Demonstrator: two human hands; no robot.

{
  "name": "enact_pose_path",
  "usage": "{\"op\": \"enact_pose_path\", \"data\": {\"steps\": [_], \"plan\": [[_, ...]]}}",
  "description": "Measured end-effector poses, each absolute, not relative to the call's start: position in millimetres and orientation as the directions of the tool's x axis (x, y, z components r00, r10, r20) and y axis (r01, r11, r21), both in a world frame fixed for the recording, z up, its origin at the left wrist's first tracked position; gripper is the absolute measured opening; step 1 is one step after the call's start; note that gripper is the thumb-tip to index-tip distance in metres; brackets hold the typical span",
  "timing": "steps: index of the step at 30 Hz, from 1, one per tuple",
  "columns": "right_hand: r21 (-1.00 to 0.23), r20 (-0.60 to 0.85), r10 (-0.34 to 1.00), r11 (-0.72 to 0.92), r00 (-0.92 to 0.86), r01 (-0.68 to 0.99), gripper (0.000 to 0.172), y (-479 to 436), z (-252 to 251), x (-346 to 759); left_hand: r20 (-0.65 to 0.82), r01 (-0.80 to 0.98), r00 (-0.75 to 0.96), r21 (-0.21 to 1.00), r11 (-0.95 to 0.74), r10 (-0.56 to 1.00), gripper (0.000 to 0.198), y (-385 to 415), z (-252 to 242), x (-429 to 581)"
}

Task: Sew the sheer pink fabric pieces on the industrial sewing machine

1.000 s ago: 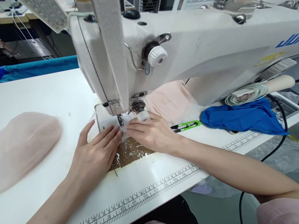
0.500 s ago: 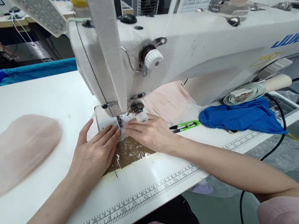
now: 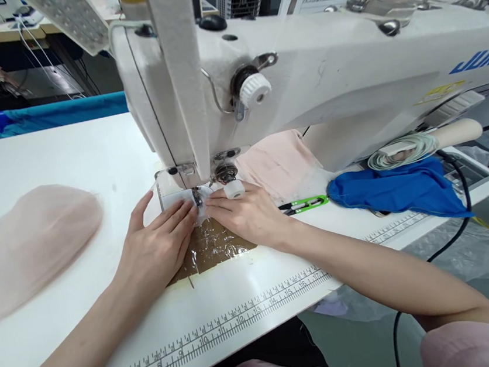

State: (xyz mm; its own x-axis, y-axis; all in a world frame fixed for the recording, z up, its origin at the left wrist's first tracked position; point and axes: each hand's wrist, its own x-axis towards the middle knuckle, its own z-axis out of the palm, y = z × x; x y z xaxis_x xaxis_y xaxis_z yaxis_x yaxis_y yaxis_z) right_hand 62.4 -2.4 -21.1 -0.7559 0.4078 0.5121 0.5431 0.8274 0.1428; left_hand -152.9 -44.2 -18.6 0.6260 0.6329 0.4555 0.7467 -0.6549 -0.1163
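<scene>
Down at the needle, both hands lie flat on the white surface (image 3: 69, 156), gripping nothing. The left hand (image 3: 158, 246) is spread open, its fingers straight and pressing a small, pale, sheer fabric (image 3: 204, 214) from the left. The right hand (image 3: 248, 215) is likewise flat, its fingertips touching the fabric from the right, with a white ring-shaped thimble (image 3: 234, 190) on one finger. The fabric sits between the two sets of fingertips, right at the metal presser foot (image 3: 196, 197) of the bulky cream machine (image 3: 325, 80); how much of it runs under the foot cannot be told.

Just below the fingers a glossy, wrinkled brown tape patch (image 3: 214, 247) is stuck to the surface. A soft mound of blush mesh (image 3: 26, 244) lies well apart to the left. Behind the right hand lies matte pink cloth (image 3: 277, 162); beside the wrist are slim green-handled snips (image 3: 306, 204), then a crumpled blue cloth (image 3: 395, 190) with a coil of pale ribbon (image 3: 400, 153) above it. A printed ruler (image 3: 225, 327) runs along the near edge, and a black cable (image 3: 449, 242) hangs off the right side.
</scene>
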Motion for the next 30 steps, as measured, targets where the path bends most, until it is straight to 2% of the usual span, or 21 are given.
{"op": "enact_pose_path", "data": {"steps": [15,21,22,26,28,30], "plan": [[0.145,0.523,0.408,0.823,-0.748,0.550,0.030,-1.2,-22.7,62.2,0.427,0.765,0.597,-0.049,-0.642,0.679,0.033,-45.0,-19.3,-153.3],[0.143,0.538,0.411,0.816,-0.736,0.560,0.030,-0.4,-23.1,63.6,0.391,0.814,0.567,-0.130,-0.567,0.725,0.058,-47.7,-14.7,-155.2],[0.139,0.556,0.406,0.815,-0.725,0.562,0.029,-1.0,-23.1,63.3,0.397,0.809,0.579,-0.167,-0.564,0.712,0.055,-50.0,-10.8,-155.0],[0.127,0.642,0.363,0.818,-0.675,0.560,0.030,-7.8,-22.6,59.9,0.500,0.776,0.617,-0.260,-0.575,0.607,0.018,-57.6,5.4,-154.0],[0.104,0.641,0.349,0.843,-0.683,0.528,0.028,-12.9,-21.8,57.5,0.518,0.768,0.618,-0.236,-0.596,0.591,0.011,-56.8,8.6,-154.3],[0.089,0.600,0.345,0.868,-0.722,0.489,0.026,-17.7,-20.2,55.7,0.482,0.749,0.632,-0.181,-0.637,0.607,0.021,-53.5,7.4,-155.5]]}}
